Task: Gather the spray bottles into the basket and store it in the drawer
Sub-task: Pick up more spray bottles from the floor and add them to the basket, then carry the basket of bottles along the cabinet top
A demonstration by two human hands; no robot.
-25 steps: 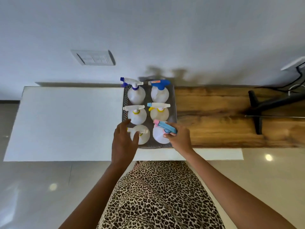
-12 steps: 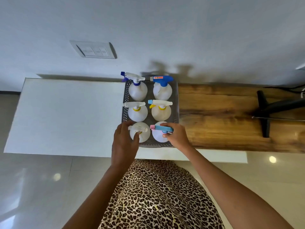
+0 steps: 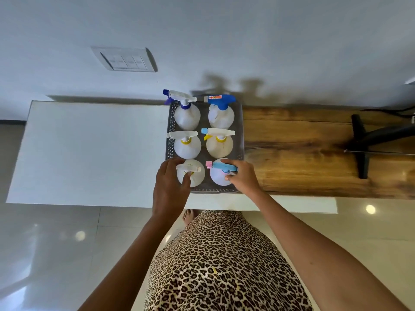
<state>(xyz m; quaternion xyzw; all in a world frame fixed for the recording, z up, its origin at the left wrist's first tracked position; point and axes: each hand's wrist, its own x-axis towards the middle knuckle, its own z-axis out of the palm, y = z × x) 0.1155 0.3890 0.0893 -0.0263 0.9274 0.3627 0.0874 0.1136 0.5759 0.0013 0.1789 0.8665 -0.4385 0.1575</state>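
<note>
A grey perforated basket (image 3: pixel 239 131) stands on the counter and holds several white spray bottles in two columns. My left hand (image 3: pixel 170 187) grips the near-left bottle (image 3: pixel 195 173), which has a white trigger head. My right hand (image 3: pixel 243 176) holds the near-right bottle (image 3: pixel 216 177) by its light-blue head with a pink nozzle. Behind them stand two bottles with yellow collars (image 3: pixel 187 147) (image 3: pixel 220 145). At the back are a bottle with a dark-blue nozzle (image 3: pixel 186 115) and one with a blue head (image 3: pixel 221 115). No drawer is in view.
The counter has a white section (image 3: pixel 89 151) to the left and a wooden section (image 3: pixel 296 151) to the right. A black stand foot (image 3: pixel 361 144) rests on the wood at far right. A switch plate (image 3: pixel 124 59) is on the wall behind. Glossy tiled floor lies below.
The view has shifted slightly. My right hand has turned the blue-headed bottle so its nozzle points left. My left hand stays on the near-left bottle.
</note>
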